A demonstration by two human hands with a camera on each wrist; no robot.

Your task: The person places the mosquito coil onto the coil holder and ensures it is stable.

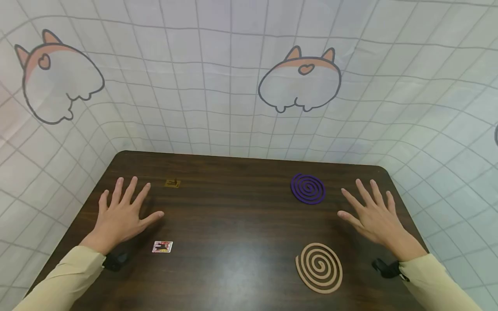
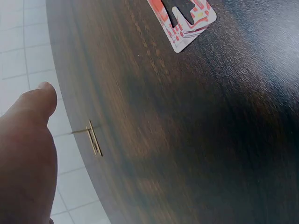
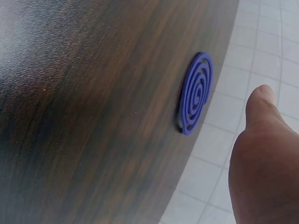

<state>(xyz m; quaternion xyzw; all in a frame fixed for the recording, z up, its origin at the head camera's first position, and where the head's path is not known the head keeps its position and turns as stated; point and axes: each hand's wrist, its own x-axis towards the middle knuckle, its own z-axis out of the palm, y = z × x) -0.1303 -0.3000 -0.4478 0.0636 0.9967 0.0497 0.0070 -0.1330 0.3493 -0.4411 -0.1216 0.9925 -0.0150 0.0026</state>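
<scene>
My left hand (image 1: pixel 120 216) hovers at the table's left side, fingers spread and holding nothing. Just beyond its fingertips lies a small gold metal mosquito coil stand (image 1: pixel 172 183), with a thin prong standing up. Below the thumb is a small flat red and white printed piece (image 1: pixel 162 246) with a cut-out shape; its corner (image 2: pixel 191 28) shows in the left wrist view. My right hand (image 1: pixel 375 218), also spread and holding nothing, is over the right side. A purple mosquito coil (image 1: pixel 308 188) lies to its left, and a tan mosquito coil (image 1: pixel 319 268) lies nearer me.
The dark wood-grain table (image 1: pixel 233 216) has rounded far corners. A white grid-patterned curtain (image 1: pixel 229 86) with cartoon animal prints hangs behind it and along both sides. Black wrist straps (image 1: pixel 387 268) sit at both cuffs.
</scene>
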